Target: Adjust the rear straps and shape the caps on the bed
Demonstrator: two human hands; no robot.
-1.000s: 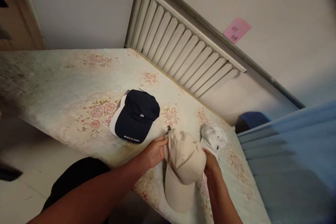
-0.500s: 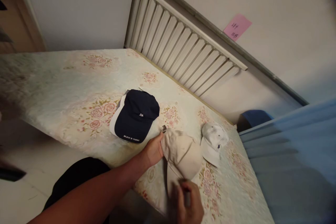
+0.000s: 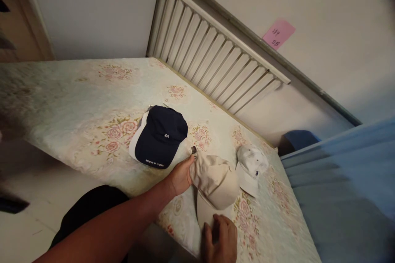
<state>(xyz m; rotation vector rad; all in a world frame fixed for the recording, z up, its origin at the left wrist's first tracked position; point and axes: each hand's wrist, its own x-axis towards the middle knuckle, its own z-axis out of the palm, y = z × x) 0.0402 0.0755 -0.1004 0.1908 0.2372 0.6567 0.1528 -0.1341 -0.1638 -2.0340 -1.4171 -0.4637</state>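
A beige baseball cap (image 3: 219,181) lies tilted low over the bed, its brim toward me. My left hand (image 3: 182,176) is closed on the back of the cap, beside a small metal buckle (image 3: 194,150). At the brim's front edge, my right hand (image 3: 220,236) has its fingers loosely bent, thumb and forefinger apart, fingertips touching the brim. To the left rests a navy cap (image 3: 163,135) with white lettering on its brim and a white cap partly under it. Right of the beige cap is a white cap (image 3: 251,164) with a small dark emblem.
The caps are on a flowered bed cover (image 3: 70,111). A pale slatted radiator (image 3: 212,53) runs along the wall behind. Blue curtain (image 3: 348,189) hangs at the right, near a dark blue object (image 3: 299,139). A pink note (image 3: 279,34) is on the wall.
My right hand has shifted slightly down, and its thumb and forefinger have opened apart at the brim, uncovering more of it. My left hand keeps its hold on the beige cap.
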